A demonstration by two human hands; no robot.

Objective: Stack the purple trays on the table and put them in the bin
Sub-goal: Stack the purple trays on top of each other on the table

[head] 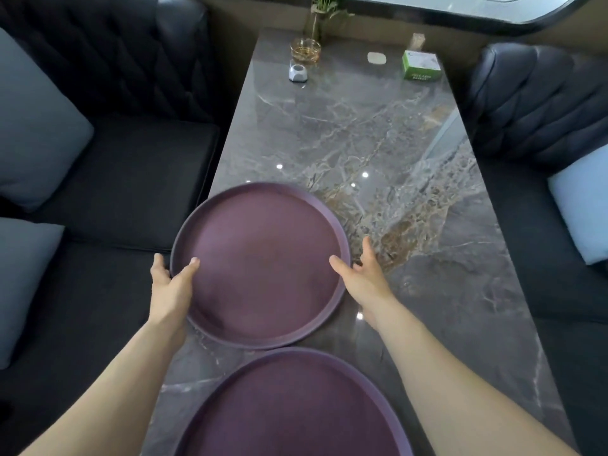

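Observation:
Two round purple trays are in view on a grey marble table (pixel 378 133). The far purple tray (pixel 260 264) hangs partly over the table's left edge. My left hand (pixel 171 287) grips its left rim, thumb on top. My right hand (pixel 365 278) holds its right rim, thumb inside the rim and fingers spread outside it. The near purple tray (pixel 292 406) lies flat at the bottom of the view, between my forearms, partly cut off by the frame edge. No bin is in view.
At the table's far end stand a glass ashtray (pixel 305 50), a small white-grey gadget (pixel 298 73), a white coaster (pixel 377 58), a green tissue box (pixel 421 65) and a plant vase (pixel 316 18). Dark sofas with light blue cushions (pixel 36 126) flank the table on both sides.

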